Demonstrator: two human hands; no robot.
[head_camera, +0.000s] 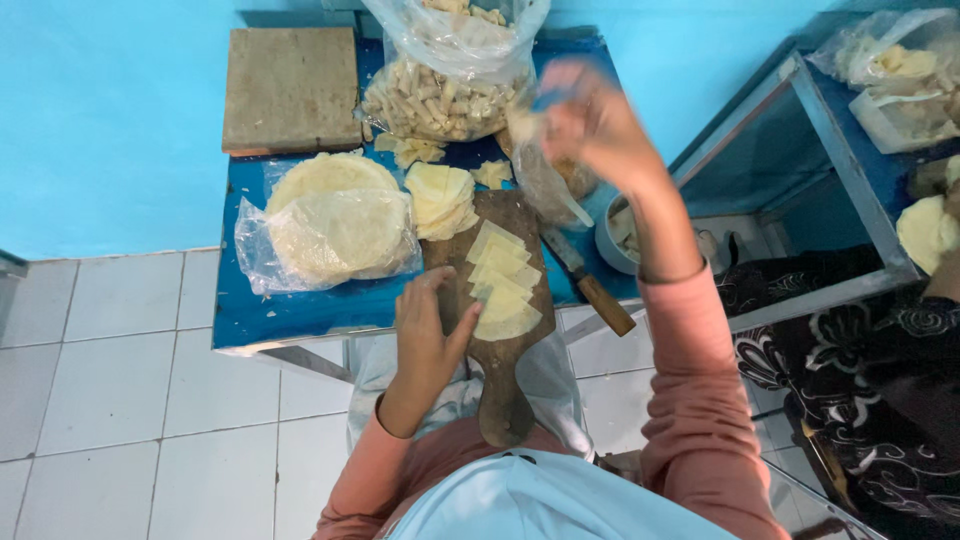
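Low blue-topped metal table (290, 310) sits centre frame against a turquoise wall, white tiled floor lower left. Square grey stone slab (290, 88) on its upper-left corner. Clear plastic bag (448, 75) at top centre, mouth open, packed with short pale rolled pastry sticks. Flat clear bag (255, 250) left of centre holds a stack of round thin pastry sheets (335, 225); part of the stack pokes out at the top. Just right of it, a loose pile of cut pale-yellow wrapper pieces (440, 198), with a few scraps (415, 150) above it under the big bag. Brown wooden paddle-shaped cutting board (505, 370) runs from table centre down toward the person, carrying a row of overlapping pale wrapper strips (502, 282). Left hand (428, 335) lies flat on the board's left edge, fingers spread and open, fingertips just beside the strips, holding nothing. Right hand (590, 120) is raised upper centre-right, motion-blurred, fingers pinched on something small and pale next to a small crumpled clear bag (550, 180); can't tell exactly what it grips. Wooden-handled knife (590, 285) lies on the table's right edge, right of the board. Small round bowl (615, 235) just past it, contents pale, unclear. Second blue metal-framed table (850, 150) far right holds more clear bags of pale pastry (895, 75).
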